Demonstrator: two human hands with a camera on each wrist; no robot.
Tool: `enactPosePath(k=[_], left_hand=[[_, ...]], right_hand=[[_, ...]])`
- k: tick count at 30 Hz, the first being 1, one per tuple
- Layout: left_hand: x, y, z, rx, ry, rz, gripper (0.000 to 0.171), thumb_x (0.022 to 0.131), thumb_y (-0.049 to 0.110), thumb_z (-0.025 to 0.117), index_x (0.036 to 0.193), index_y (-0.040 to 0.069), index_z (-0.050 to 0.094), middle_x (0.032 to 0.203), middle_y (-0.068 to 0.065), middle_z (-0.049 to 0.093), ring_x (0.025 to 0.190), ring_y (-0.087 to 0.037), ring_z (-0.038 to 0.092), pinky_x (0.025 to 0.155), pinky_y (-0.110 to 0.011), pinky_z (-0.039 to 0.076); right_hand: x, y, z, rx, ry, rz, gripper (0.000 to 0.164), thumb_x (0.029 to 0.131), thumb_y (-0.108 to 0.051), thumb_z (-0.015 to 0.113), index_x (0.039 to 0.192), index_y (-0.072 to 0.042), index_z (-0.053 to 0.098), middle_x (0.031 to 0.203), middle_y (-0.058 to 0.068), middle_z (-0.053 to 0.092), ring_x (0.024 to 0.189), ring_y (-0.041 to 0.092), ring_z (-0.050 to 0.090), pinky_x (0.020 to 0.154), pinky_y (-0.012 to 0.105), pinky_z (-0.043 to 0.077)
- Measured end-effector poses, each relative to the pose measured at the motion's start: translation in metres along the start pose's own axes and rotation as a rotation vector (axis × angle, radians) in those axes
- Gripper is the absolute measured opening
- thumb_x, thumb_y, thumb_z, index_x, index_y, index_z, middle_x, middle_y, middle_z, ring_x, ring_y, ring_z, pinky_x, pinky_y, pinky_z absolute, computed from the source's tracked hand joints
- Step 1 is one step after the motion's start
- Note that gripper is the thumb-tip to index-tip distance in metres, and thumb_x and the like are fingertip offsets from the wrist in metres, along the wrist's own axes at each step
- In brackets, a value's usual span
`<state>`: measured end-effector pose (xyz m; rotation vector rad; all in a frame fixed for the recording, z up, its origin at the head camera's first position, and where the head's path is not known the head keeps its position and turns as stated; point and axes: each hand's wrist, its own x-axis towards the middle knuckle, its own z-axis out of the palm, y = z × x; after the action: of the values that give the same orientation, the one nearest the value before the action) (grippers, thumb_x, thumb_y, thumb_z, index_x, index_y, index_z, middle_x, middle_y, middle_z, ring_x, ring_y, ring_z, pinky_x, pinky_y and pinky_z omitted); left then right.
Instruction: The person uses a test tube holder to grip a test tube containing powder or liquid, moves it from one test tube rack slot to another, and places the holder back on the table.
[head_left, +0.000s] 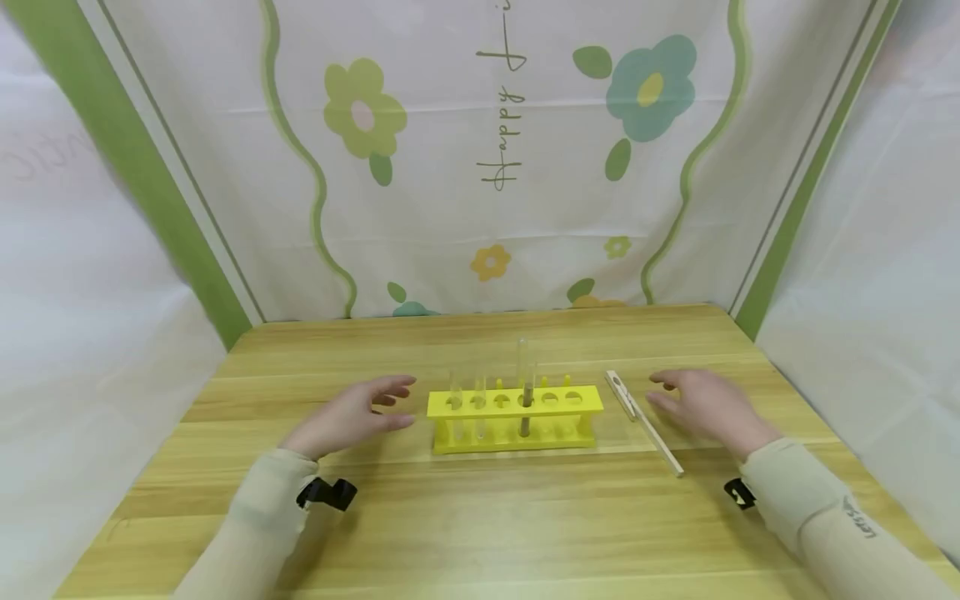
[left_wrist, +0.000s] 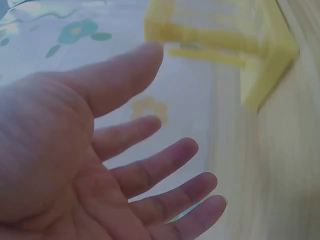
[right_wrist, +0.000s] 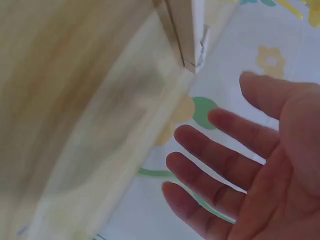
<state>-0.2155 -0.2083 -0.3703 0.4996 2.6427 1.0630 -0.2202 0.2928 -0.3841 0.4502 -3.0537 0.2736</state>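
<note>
A yellow test tube rack (head_left: pixel 480 447) stands on the table in the head view. Two clear test tubes, one of them the leftmost tube (head_left: pixel 456 402), are in its left holes. Right of its middle, a tube with dark contents (head_left: pixel 527 398) sits near a taller clear tube (head_left: pixel 522 354). My left hand (head_left: pixel 360 417) is held with fingers spread, just left of the rack. A wooden test tube holder (head_left: pixel 662 446) lies diagonally to the rack's right. Beside it my right hand (head_left: pixel 705 404) holds nothing, its fingers loosely extended towards the holder.
The wooden table (head_left: pixel 487 517) reaches back to a white curtain (head_left: pixel 435 192) with printed flowers. White cloth also hangs along the left and right sides. Yellow pegs (head_left: pixel 567 381) rise along the rack's back. Each wrist has a black strap, such as the left strap (head_left: pixel 330 493).
</note>
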Motion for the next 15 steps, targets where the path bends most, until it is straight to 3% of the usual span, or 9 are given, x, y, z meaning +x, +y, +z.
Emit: enactPosePath(k=[3,7,10,15], left_hand=[[0.003,0.001,0.006,-0.107,0.007,-0.006,0.059,0.078,0.047,0.068,0.131,0.033,0.047,0.126,-0.003,0.053,0.111,-0.022,0.051,0.087,-0.040,0.044],[0.004,0.001,0.016,-0.220,0.015,-0.014,0.057,0.078,0.039,0.072,0.129,0.021,0.052,0.117,-0.007,0.057,0.103,-0.021,0.055,0.080,-0.035,0.049],[0.004,0.002,0.024,-0.269,0.004,-0.018,0.056,0.079,0.031,0.073,0.129,0.017,0.051,0.115,-0.007,0.057,0.102,-0.022,0.055,0.078,-0.033,0.049],[0.008,0.004,0.035,-0.317,0.020,-0.016,0.057,0.077,0.027,0.075,0.128,0.014,0.051,0.114,-0.004,0.057,0.102,-0.022,0.055,0.082,-0.035,0.048]], right_hand=[[0.001,-0.001,0.005,-0.002,0.030,0.016,0.052,0.091,-0.045,0.053,0.120,-0.003,0.059,0.095,0.009,0.066,0.077,0.025,0.062,0.066,0.045,0.049],[0.003,-0.003,0.011,-0.008,0.055,0.028,0.042,0.091,-0.036,0.056,0.116,-0.003,0.062,0.077,-0.001,0.062,0.061,0.011,0.053,0.054,0.032,0.046],[0.004,-0.005,0.014,-0.017,0.053,0.032,0.040,0.090,-0.034,0.057,0.114,-0.002,0.063,0.072,-0.004,0.059,0.058,0.009,0.049,0.051,0.029,0.043],[0.005,-0.007,0.018,-0.034,0.053,0.045,0.042,0.089,-0.037,0.058,0.111,-0.001,0.064,0.074,-0.001,0.062,0.060,0.010,0.052,0.053,0.033,0.045]])
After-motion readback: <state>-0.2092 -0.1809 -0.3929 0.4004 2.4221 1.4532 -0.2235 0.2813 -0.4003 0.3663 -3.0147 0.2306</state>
